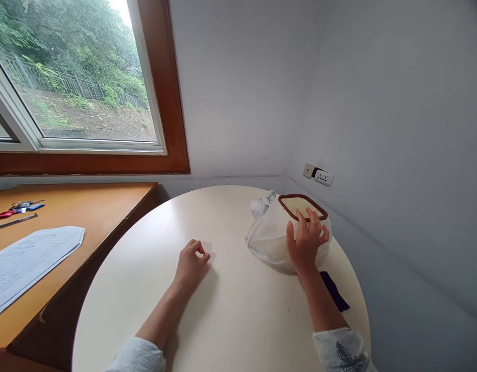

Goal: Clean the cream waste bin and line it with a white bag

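My left hand [192, 265] rests on the round cream table [238, 320], its fingers curled in and the thumb bent towards the index finger. I see nothing in it. On the table's right side sits a bulging translucent white plastic bag [267, 242] with a knotted top [262, 204]. A brown frame with rounded corners [290, 197], pale in the middle, lies on top of the bag. My right hand [307, 238] is over the bag, fingers spread, fingertips at the near edge of the frame. Whether they touch it I cannot tell.
A dark purple cloth piece [334, 292] lies by my right forearm. To the left, a wooden desk [106, 206] holds papers [36, 258], a dark rod [13, 222] and small red and blue items [23, 207]. Walls with a socket [323, 177] close off the right side.
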Demonstrator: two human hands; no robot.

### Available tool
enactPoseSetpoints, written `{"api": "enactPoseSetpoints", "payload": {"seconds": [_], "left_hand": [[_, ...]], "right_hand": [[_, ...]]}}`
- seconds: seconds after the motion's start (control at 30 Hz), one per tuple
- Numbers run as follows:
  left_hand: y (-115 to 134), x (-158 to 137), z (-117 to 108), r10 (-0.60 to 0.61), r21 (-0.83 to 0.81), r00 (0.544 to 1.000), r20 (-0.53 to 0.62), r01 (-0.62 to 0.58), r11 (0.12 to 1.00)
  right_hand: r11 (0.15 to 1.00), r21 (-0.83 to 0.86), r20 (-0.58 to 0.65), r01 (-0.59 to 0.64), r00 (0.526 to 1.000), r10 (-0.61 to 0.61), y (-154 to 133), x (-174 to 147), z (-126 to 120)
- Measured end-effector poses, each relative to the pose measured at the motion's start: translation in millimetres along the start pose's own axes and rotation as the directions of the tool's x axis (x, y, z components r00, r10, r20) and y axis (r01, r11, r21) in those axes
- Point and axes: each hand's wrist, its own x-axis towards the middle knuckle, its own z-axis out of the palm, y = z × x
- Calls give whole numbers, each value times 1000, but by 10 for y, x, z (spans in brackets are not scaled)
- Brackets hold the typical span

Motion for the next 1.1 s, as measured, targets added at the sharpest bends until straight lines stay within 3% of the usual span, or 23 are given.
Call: {"api": "enactPoseSetpoints", "payload": {"seconds": [0.23, 0.6, 0.9, 1.1], "left_hand": [[56, -19, -38, 8, -45, 1000, -3, -8, 999], [108, -59, -71, -28, -130, 1000, -9, 27, 991], [192, -77, -130, -50, -112, 997, -63, 43, 993], [251, -96, -154, -49, -111, 994, -98, 38, 993]], "right_hand": [[998, 55, -14, 7, 1000, -6, 21, -19, 20], [960, 200, -27, 198, 980, -197, -157, -82, -7], [906, 401, -12, 135, 990, -142, -510, -129, -224], [808, 570, 30, 150, 979, -203, -773, -240, -328]]}}
